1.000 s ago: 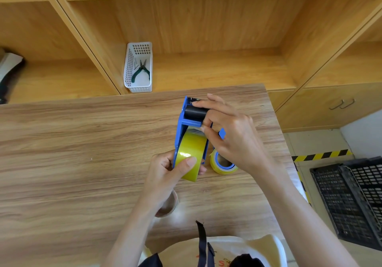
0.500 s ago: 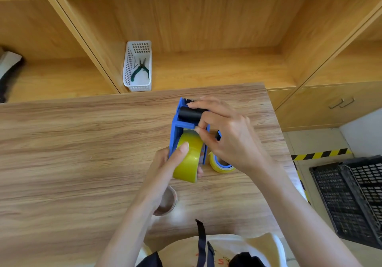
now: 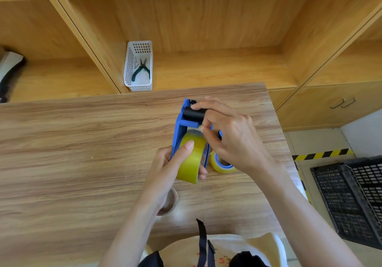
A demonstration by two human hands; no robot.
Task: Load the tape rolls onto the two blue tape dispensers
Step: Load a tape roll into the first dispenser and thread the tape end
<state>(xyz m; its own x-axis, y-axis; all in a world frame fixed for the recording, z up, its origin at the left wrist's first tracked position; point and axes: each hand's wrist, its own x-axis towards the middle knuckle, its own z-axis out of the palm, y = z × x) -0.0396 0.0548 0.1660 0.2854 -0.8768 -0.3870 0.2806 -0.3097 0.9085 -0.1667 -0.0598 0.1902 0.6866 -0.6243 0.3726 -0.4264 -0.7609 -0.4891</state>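
A blue tape dispenser (image 3: 180,126) is held above the wooden table (image 3: 82,153), with a yellow tape roll (image 3: 191,159) seated in it. My left hand (image 3: 171,167) grips the dispenser and roll from below, thumb on the roll. My right hand (image 3: 231,136) pinches at the black roller (image 3: 193,114) and the tape's end near the dispenser's front. A second blue dispenser with a yellow tape roll (image 3: 220,164) lies on the table, largely hidden under my right hand.
An empty brownish tape core (image 3: 168,202) lies under my left wrist. A white basket (image 3: 139,66) with green pliers stands on the shelf behind the table. A black crate (image 3: 349,200) sits on the floor at the right, past the table's right edge.
The dispenser and both hands shifted slightly left and up. My right fingers moved along the black roller toward the tape's end; my left thumb slid up on the roll.
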